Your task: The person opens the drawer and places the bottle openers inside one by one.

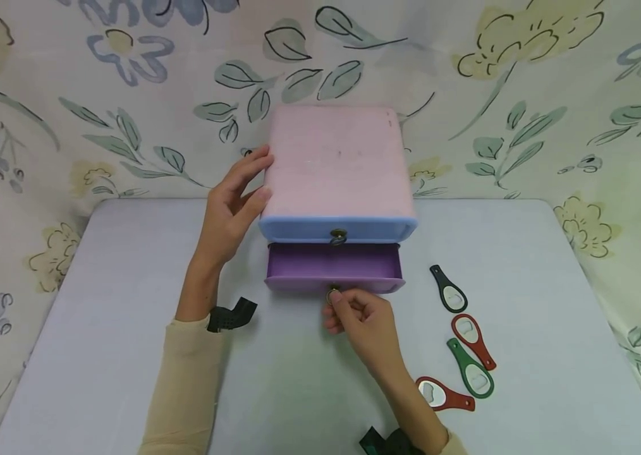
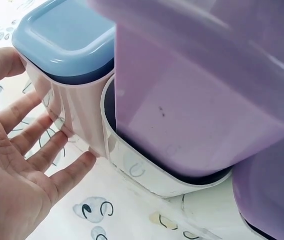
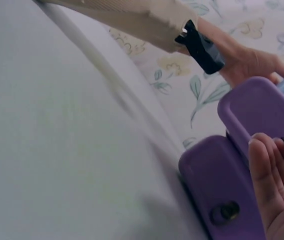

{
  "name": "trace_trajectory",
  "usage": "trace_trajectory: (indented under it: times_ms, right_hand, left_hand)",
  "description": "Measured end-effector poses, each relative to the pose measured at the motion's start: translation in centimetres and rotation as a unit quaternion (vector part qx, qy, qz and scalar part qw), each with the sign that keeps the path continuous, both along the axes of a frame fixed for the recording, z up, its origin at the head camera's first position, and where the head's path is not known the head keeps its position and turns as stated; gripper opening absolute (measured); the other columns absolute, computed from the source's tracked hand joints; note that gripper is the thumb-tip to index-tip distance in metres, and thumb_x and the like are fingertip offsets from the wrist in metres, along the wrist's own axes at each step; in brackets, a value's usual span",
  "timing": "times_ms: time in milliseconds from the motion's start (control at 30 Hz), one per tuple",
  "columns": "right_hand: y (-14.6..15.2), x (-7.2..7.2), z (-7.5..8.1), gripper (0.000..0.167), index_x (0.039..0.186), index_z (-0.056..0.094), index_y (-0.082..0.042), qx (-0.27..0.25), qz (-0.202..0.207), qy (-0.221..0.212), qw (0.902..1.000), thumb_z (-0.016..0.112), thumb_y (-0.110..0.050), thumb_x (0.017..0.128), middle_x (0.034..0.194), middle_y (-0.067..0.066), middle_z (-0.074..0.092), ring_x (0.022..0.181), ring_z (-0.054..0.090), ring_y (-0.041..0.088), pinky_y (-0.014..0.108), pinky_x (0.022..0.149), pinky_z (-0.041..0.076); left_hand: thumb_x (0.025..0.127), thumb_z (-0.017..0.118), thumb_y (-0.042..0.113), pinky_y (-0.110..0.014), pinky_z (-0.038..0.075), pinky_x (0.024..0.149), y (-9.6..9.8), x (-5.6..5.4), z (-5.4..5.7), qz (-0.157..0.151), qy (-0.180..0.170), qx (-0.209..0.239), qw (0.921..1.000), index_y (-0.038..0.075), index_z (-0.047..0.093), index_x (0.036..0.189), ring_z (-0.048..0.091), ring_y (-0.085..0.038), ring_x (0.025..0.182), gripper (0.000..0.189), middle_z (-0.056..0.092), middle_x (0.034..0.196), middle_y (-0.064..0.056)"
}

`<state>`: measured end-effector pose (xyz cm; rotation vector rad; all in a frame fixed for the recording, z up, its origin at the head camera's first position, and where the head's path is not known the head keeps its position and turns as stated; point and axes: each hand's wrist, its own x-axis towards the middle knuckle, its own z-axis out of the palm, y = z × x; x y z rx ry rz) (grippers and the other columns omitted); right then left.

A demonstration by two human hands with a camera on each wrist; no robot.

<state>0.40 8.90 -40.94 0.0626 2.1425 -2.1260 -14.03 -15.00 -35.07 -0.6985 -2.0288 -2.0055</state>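
Note:
A small chest of drawers has a pink casing, a blue top drawer and purple drawers below. The purple middle drawer is pulled out, and its visible inside holds nothing. My right hand pinches the ring pull on its front between thumb and fingers. My left hand rests against the casing's left side, its fingers extended, as the left wrist view shows too. A lower purple drawer with its own ring pull sits pushed in beneath.
To the right on the white table lie several bottle openers: a black one, a red one, a green one and another red one. Floral cloth hangs behind the table.

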Motion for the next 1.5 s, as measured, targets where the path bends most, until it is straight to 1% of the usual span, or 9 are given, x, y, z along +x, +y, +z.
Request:
trace_trajectory:
  times_ms: [133, 267, 500, 700, 900, 1133, 1300, 1500]
  right_hand:
    - [-0.2, 0.5, 0.0, 0.027, 0.092, 0.071, 0.003, -0.002, 0.006, -0.011, 0.9999, 0.066, -0.02, 0.106, 0.087, 0.022, 0.076, 0.067, 0.073, 0.011, 0.035, 0.067, 0.067]
    - [-0.3, 1.0, 0.1, 0.028, 0.092, 0.07, 0.003, -0.001, 0.003, -0.015, 0.9999, 0.065, -0.02, 0.106, 0.088, 0.022, 0.076, 0.067, 0.073, 0.012, 0.037, 0.066, 0.067]
    - [-0.5, 2.7, 0.1, 0.026, 0.09, 0.069, 0.005, -0.006, -0.005, -0.031, 0.9995, 0.064, -0.015, 0.106, 0.084, 0.026, 0.074, 0.063, 0.071, 0.011, 0.038, 0.064, 0.066]
    - [-0.2, 3.8, 0.1, 0.024, 0.09, 0.069, 0.005, -0.006, -0.009, -0.04, 0.9992, 0.065, -0.014, 0.105, 0.086, 0.028, 0.075, 0.063, 0.072, 0.011, 0.039, 0.064, 0.067]
    - [-0.1, 4.8, -0.2, 0.026, 0.089, 0.07, 0.009, -0.005, -0.011, -0.039, 0.9992, 0.065, -0.012, 0.104, 0.083, 0.029, 0.075, 0.062, 0.072, 0.011, 0.038, 0.064, 0.066]
    - [-0.1, 5.2, -0.5, 0.025, 0.089, 0.07, 0.009, -0.012, -0.011, -0.036, 0.9992, 0.065, -0.011, 0.104, 0.082, 0.025, 0.076, 0.063, 0.072, 0.01, 0.038, 0.064, 0.066]
    - [-0.1, 5.4, -0.4, 0.025, 0.089, 0.069, 0.009, -0.007, -0.01, -0.029, 0.9995, 0.064, -0.01, 0.104, 0.082, 0.028, 0.075, 0.063, 0.072, 0.01, 0.037, 0.064, 0.066]
    - [-0.2, 5.4, -0.5, 0.025, 0.09, 0.069, 0.009, -0.007, -0.009, -0.028, 0.9995, 0.064, -0.011, 0.104, 0.083, 0.031, 0.074, 0.064, 0.072, 0.009, 0.037, 0.064, 0.066]
  left_hand:
    - [0.1, 0.061, 0.006, -0.026, 0.051, 0.115, 0.0, -0.2, 0.0, 0.003, 0.006, -0.002, 1.0, 0.0, 0.059, 0.148, 0.043, -0.023, 0.156, 0.049, 0.05, 0.164, -0.002]
    - [0.1, 0.061, 0.006, -0.03, 0.05, 0.117, -0.1, -0.3, 0.0, 0.009, 0.008, -0.009, 0.9999, 0.002, 0.059, 0.149, 0.043, -0.022, 0.157, 0.049, 0.05, 0.164, -0.002]
    - [0.101, 0.062, 0.01, -0.033, 0.049, 0.12, -0.4, -0.2, -0.2, 0.014, -0.003, -0.027, 0.9995, 0.003, 0.058, 0.149, 0.042, -0.022, 0.157, 0.048, 0.048, 0.166, -0.006]
    - [0.102, 0.061, 0.012, -0.035, 0.049, 0.12, -0.5, -0.1, -0.2, 0.023, -0.006, -0.035, 0.9991, 0.005, 0.059, 0.149, 0.042, -0.023, 0.157, 0.048, 0.048, 0.165, -0.005]
    - [0.101, 0.061, 0.012, -0.035, 0.049, 0.12, -0.3, -0.1, -0.3, 0.019, -0.008, -0.033, 0.9992, 0.005, 0.059, 0.149, 0.042, -0.023, 0.157, 0.048, 0.048, 0.166, -0.005]
    - [0.101, 0.06, 0.01, -0.035, 0.05, 0.12, -0.4, 0.0, -0.2, 0.012, -0.009, -0.039, 0.9991, 0.005, 0.058, 0.151, 0.042, -0.021, 0.157, 0.05, 0.047, 0.166, -0.001]
    - [0.101, 0.06, 0.006, -0.034, 0.049, 0.119, -0.5, 0.0, 0.0, 0.004, -0.018, -0.045, 0.9988, 0.005, 0.057, 0.152, 0.041, -0.02, 0.157, 0.051, 0.046, 0.167, 0.0]
    - [0.102, 0.06, 0.006, -0.042, 0.045, 0.124, -0.9, 0.0, 0.3, -0.003, -0.023, -0.066, 0.9975, 0.006, 0.056, 0.153, 0.041, -0.021, 0.158, 0.051, 0.044, 0.168, -0.001]
